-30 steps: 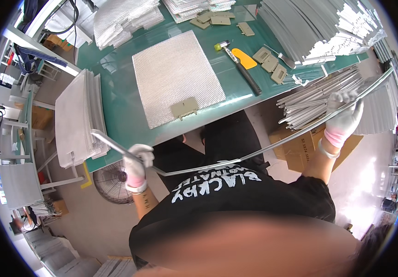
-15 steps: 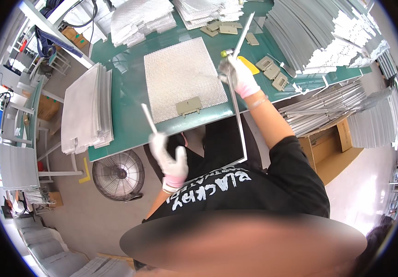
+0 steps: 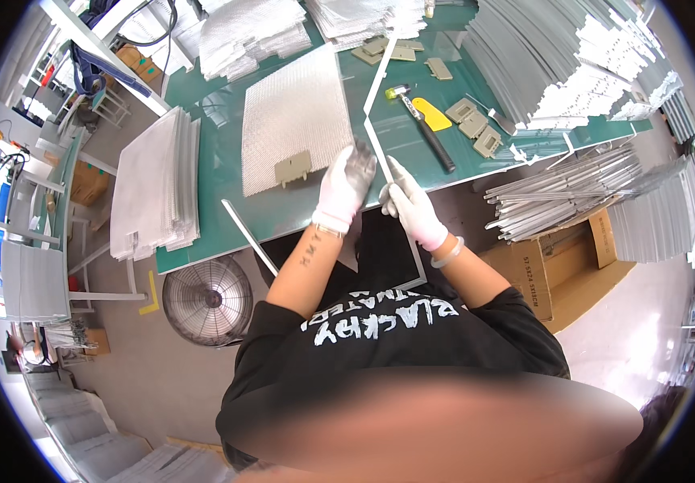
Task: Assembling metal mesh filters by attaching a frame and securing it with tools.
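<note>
A thin silver metal frame [image 3: 377, 145] of jointed strips lies partly unfolded, running from the table down toward my body; one loose arm of it sticks out at the left table edge. My right hand [image 3: 414, 208], in a white glove, closes round the strip at the table's front edge. A pale mesh panel [image 3: 295, 105] lies on the table, just left of the frame. My left hand [image 3: 343, 187], gloved with grey-stained fingers, pinches the panel's near right corner beside the strip. An olive plastic plate [image 3: 293, 167] rests on the panel's near edge.
Right of the frame lie a hammer [image 3: 426, 133], a yellow scraper [image 3: 431, 114] and several olive plates [image 3: 473, 125]. Panel stacks [image 3: 154, 185] stand at left, back and right. A floor fan [image 3: 207, 301] and an open cardboard box [image 3: 557, 274] stand below the table.
My left hand has moved up and right to the panel's corner. The panel has shifted left and turned. My right hand has come nearer, down the strip, uncovering the hammer's handle.
</note>
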Available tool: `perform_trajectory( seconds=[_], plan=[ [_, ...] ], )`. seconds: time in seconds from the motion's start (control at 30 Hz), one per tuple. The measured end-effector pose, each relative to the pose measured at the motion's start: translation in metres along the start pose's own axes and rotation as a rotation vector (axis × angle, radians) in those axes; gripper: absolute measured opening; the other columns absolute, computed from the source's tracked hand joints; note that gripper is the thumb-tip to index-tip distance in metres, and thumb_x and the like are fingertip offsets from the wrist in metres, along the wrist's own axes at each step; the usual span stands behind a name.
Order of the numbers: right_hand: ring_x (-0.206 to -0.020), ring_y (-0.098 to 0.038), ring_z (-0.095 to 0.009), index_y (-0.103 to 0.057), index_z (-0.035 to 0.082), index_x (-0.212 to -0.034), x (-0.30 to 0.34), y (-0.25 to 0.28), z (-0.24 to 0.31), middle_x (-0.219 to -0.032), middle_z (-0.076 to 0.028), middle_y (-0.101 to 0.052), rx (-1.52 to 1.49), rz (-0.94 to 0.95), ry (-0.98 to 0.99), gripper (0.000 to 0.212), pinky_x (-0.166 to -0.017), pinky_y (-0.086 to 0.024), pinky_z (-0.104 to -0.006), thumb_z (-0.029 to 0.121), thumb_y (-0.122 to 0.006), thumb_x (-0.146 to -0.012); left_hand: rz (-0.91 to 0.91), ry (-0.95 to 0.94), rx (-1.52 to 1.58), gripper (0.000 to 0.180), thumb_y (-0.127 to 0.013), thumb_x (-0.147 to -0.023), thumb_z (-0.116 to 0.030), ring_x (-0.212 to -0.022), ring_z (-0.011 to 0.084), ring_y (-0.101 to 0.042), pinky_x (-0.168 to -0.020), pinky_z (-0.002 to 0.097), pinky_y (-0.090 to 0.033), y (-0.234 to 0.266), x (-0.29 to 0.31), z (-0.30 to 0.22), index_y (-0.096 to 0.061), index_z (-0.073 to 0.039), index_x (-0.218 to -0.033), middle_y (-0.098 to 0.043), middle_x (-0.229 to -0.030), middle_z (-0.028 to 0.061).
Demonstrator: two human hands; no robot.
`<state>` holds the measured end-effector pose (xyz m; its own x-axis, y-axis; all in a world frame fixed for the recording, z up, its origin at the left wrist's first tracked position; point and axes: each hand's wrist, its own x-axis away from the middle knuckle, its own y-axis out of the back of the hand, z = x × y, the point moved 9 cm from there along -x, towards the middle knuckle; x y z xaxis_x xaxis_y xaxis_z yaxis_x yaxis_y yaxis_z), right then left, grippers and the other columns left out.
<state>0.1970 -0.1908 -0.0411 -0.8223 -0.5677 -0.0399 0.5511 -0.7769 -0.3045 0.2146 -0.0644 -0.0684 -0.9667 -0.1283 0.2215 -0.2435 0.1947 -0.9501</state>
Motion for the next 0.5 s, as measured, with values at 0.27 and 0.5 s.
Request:
perform_trajectory(
  seconds=[0.27, 0.5],
  plan=[
    [-0.055, -0.043, -0.007, -0.024, 0.006, -0.153, -0.018, -0.013, -0.011, -0.084, -0.004, -0.055, -0.219, 0.064, -0.117, 0.055, -0.063, -0.048, -0.0240, 0.011, -0.041, -0.102, 0.194, -0.399, -1.163, 0.026, -0.052, -0.097, -0.009, -0.108, 0.0231, -0.058, -0.096, 0.0348, -0.047, -0.001, -0.040, -0.032, -0.055, 0.004, -0.119, -0.061, -0.114, 0.0156],
    [-0.055, -0.044, -0.007, -0.027, 0.007, -0.153, -0.018, -0.007, -0.016, -0.082, -0.004, -0.055, -0.146, -0.016, -0.115, 0.054, -0.060, -0.047, -0.0234, 0.010, -0.042, -0.101, 0.136, -0.152, -0.450, 0.030, -0.052, -0.101, -0.018, -0.107, 0.0235, -0.058, -0.096, 0.0349, -0.047, 0.012, -0.042, -0.012, -0.056, 0.005, -0.120, -0.061, -0.115, 0.0137]
  ],
)
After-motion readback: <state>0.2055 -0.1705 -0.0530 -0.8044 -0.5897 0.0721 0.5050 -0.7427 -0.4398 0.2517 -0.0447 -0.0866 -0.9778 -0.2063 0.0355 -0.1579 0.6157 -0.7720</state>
